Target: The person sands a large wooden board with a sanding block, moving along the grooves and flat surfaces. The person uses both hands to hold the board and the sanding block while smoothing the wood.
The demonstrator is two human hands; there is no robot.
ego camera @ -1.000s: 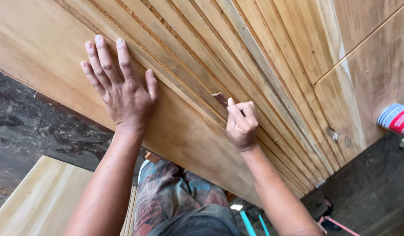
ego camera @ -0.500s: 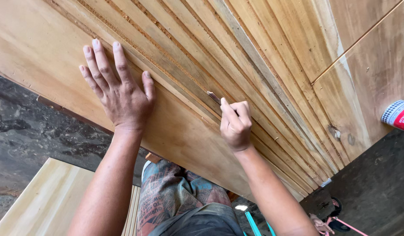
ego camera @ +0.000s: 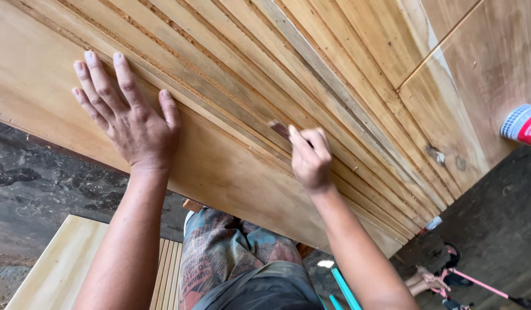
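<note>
A small brown pad sits in a groove of the big wooden panel, near the middle of the ridges. The right hand pinches the pad, with its fingers curled tight around it. The left hand lies flat on the smooth part of the panel, with its fingers spread wide. A red and white can stands at the far right edge. Below the panel lies a pale board.

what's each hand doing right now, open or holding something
Left hand: open, palm flat on the grooved wooden panel, holding nothing.
Right hand: closed, pinching a small brown piece against a groove; what it is cannot be told.
</note>
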